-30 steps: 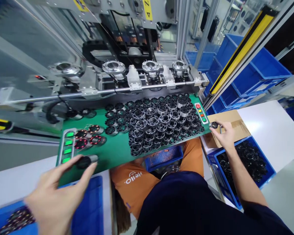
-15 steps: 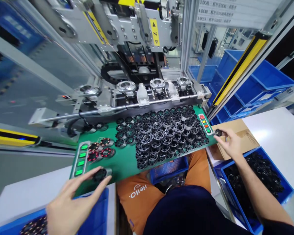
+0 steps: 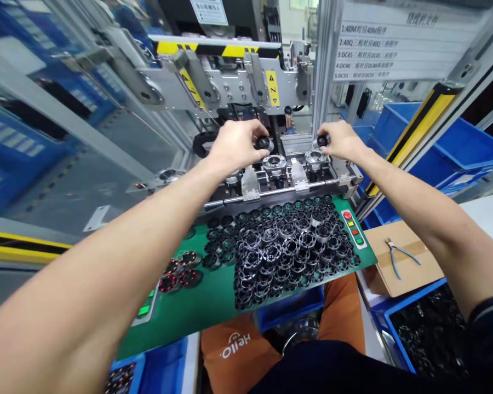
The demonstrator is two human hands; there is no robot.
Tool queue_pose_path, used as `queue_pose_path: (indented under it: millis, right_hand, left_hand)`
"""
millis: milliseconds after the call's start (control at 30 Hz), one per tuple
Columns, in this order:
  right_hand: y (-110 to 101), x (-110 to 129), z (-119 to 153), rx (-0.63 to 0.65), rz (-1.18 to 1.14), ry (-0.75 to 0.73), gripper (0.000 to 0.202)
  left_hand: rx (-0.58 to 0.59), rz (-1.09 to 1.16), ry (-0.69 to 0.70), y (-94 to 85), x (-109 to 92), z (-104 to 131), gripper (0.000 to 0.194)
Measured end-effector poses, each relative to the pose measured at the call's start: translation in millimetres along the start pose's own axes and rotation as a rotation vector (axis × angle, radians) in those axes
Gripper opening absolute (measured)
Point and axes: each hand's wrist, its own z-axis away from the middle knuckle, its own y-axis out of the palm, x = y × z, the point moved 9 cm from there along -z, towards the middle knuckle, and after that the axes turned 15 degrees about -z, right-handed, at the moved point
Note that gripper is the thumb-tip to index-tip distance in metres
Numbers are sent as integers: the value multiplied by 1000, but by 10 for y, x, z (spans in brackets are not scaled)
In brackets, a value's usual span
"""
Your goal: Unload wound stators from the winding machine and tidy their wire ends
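My left hand (image 3: 239, 143) reaches up over the machine's rail and pinches a black and silver motor stator core (image 3: 263, 143) between thumb and fingers. It hangs just above a round metal fixture (image 3: 274, 163). My right hand (image 3: 342, 140) grips another small stator core (image 3: 322, 141), close above the rightmost fixture (image 3: 314, 158). Both cores are tilted, and I cannot tell if they touch the fixtures. A stack of bare stator cores (image 3: 290, 246) covers much of the green work surface (image 3: 205, 295). Several copper-wound stators (image 3: 189, 278) lie left, partly behind my left forearm.
A button panel (image 3: 353, 227) sits at the surface's right edge. Blue-handled cutters (image 3: 396, 257) lie on a cardboard box (image 3: 378, 241). A blue bin (image 3: 394, 328) of black parts stands at lower right. Winding-machine arms (image 3: 230, 82) hang overhead, and a yellow light-curtain post (image 3: 414, 137) rises right.
Both hands have moved from the table's sides up to the fixtures, each carrying a stator core. The view has shifted upward. The cutters on the box now show.
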Motion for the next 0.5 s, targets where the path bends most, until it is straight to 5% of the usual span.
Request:
queue_pose_path:
  millis: [200,500]
  right_hand:
    - [295,-134,-234,118,78,-31,37]
    - [490,-64,-358,265,152,-129,40]
  left_hand:
    - [152,22,-79,760,305,-342,41]
    - [272,-161,102,915,265,-419,54]
